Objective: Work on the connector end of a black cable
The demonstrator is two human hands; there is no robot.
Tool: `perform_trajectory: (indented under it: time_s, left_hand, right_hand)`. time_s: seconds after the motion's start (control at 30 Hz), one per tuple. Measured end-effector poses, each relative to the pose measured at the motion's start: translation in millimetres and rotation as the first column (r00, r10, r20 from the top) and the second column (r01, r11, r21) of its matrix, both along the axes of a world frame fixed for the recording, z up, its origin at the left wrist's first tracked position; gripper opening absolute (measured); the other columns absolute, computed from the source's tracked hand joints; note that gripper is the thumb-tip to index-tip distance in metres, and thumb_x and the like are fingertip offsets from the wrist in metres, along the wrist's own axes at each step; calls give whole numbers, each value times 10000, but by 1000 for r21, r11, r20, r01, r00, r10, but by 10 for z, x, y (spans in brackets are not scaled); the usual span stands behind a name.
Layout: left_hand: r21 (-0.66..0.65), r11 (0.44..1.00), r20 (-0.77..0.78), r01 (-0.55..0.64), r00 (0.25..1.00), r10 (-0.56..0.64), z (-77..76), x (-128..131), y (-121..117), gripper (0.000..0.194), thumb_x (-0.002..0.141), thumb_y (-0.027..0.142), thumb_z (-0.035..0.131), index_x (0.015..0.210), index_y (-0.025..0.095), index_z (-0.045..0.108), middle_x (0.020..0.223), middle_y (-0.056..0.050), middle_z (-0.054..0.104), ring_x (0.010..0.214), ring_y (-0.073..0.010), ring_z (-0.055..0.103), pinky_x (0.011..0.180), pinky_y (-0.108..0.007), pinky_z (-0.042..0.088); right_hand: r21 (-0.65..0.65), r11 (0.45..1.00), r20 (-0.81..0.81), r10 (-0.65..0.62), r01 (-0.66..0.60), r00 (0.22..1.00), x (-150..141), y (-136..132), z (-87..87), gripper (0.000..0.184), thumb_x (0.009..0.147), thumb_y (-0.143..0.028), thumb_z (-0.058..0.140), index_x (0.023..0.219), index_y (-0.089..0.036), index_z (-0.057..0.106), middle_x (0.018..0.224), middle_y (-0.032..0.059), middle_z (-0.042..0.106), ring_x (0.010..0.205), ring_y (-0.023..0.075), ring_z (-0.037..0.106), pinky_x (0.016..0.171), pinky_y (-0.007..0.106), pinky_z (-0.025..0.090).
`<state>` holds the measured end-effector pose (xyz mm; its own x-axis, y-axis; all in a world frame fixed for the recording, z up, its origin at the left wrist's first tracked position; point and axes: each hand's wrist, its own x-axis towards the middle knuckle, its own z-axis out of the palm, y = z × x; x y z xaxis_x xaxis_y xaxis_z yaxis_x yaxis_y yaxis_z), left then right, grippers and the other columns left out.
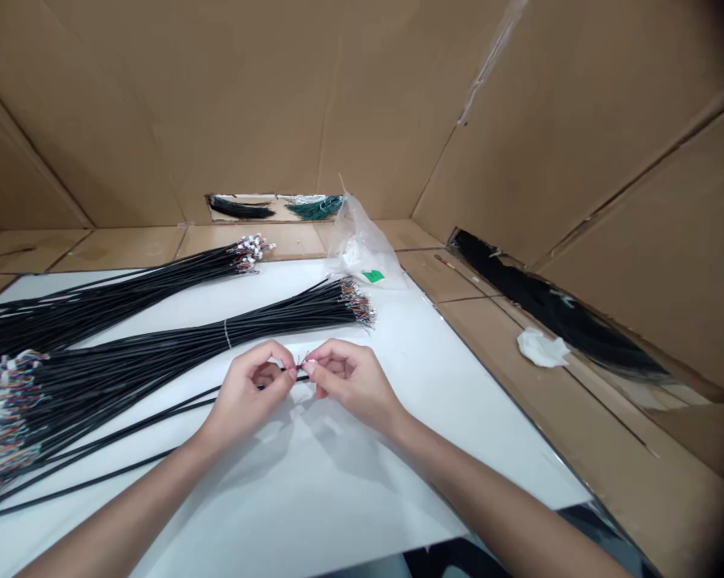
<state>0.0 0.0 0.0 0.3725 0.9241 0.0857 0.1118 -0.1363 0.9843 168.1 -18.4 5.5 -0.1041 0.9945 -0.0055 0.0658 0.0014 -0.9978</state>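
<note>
My left hand (pixel 254 391) pinches the end of a thin black cable (pixel 157 413) that trails off to the left across the white sheet (pixel 350 482). My right hand (pixel 345 376) meets it from the right, its fingertips closed on the fine wire ends sticking out of that cable's tip. Just behind both hands lies a tied bundle of black cables (pixel 187 341) with coloured wire ends at the right. A second bundle (pixel 127 293) with white connectors lies further back.
A clear plastic bag (pixel 362 245) with a green label sits at the sheet's far edge. Cardboard walls enclose the bench. A crumpled white wad (pixel 541 347) and a dark cable pile (pixel 555 309) lie on the right. More cables show through a slot at the back (pixel 278 207).
</note>
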Motion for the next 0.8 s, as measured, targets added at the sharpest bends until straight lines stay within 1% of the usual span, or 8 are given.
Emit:
perform_trajectory:
  time_s: [0.13,0.27,0.43,0.53,0.63,0.8]
  left_hand:
    - [-112,992,-16,-60,998,59,6,8,9,150,828,293,561,765,174,493,677,41,521,473,-53,479,450,-170,363]
    - [-132,990,-13,-55,998,54,-16,4,16,158,854,334,551,841,187,496,654,55,498,441,-56,484,407,-161,338]
    - [-79,996,13,-50,999,51,-23,-1,29,165,843,275,575,985,214,515,886,24,546,421,-18,480,376,-149,333]
    - [-19,1000,9,-11,1000,11,-5,11,35,91,845,243,560,888,171,596,896,3,531,438,-2,454,387,-143,348]
    - [33,999,54,24,998,-26,7,15,39,143,846,247,556,801,146,646,900,-15,508,474,-10,453,414,-156,395]
    - [-26,996,149,90,985,-85,-3,-19,55,160,841,287,599,758,157,642,907,-7,493,469,-8,459,421,-171,392]
  right_hand:
    - [-11,1000,-27,14,-14,1000,7,1,8,152,744,-283,656,782,-141,616,628,-18,579,489,89,562,489,213,466]
    - [-2,999,-26,44,-44,999,22,-5,8,138,750,-263,648,798,-137,621,650,-14,582,503,90,576,499,212,470]
    - [9,998,-33,62,-62,998,33,-17,17,139,758,-261,648,818,-139,620,661,-13,586,510,94,582,507,218,475]
    - [24,998,-35,67,-67,997,32,-22,37,132,759,-260,641,811,-141,617,672,-12,584,508,91,574,505,220,474]
    - [24,997,-27,69,-68,997,32,-21,47,131,761,-261,630,809,-140,610,665,-13,575,501,89,565,501,221,471]
    - [29,998,-11,54,-54,998,43,-3,21,174,767,-287,634,848,-137,600,679,-11,570,495,93,568,494,227,469]
